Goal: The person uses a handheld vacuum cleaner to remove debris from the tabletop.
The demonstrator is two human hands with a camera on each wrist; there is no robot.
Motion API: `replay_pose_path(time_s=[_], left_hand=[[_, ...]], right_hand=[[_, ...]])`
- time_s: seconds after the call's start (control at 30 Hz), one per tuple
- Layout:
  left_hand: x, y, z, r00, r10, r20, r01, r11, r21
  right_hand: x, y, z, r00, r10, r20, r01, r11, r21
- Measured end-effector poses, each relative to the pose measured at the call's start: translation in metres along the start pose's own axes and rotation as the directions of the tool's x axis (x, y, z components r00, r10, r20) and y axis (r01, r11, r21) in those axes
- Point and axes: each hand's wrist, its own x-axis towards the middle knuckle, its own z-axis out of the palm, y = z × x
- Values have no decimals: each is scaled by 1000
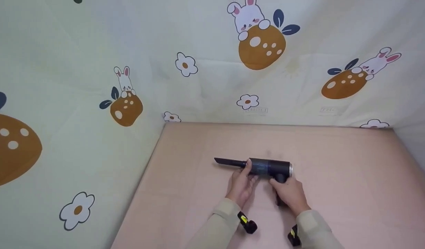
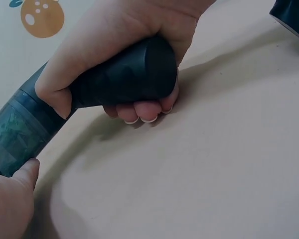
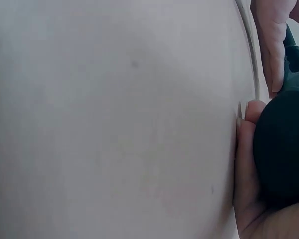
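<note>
A black handheld vacuum cleaner (image 1: 280,166) is held level above the table, its narrow crevice nozzle (image 1: 229,162) pointing left. My left hand (image 1: 241,186) grips the front of the body from below, thumb up against the side where the nozzle joins. My right hand (image 1: 292,194) holds the handle, which angles down from the rear end. In the left wrist view the right hand's fingers curl round the handle (image 2: 124,74), and a see-through dust cup (image 2: 17,132) sits by the left hand (image 2: 10,204). The right wrist view shows the rounded handle end (image 3: 284,149) against the right palm.
A pinkish-tan table (image 1: 185,207) lies under both hands. Pale cloth (image 1: 205,90) printed with rabbits, orange fruit and flowers stands along its left, back and right sides. Black bands with yellow marks (image 1: 247,223) are on both wrists.
</note>
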Motion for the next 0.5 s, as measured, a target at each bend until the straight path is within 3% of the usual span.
replay_pose_path(time_s=[0.27,0.5], left_hand=[[-1,-1,5,1000,-3,14,2,1000,17],[0,2,11,1000,-21,1,21,997,72]], right_hand=[[-1,3,-5,1000,9,8,-9,1000,15],[0,3,-15,999,-51,13,52,993,-102]])
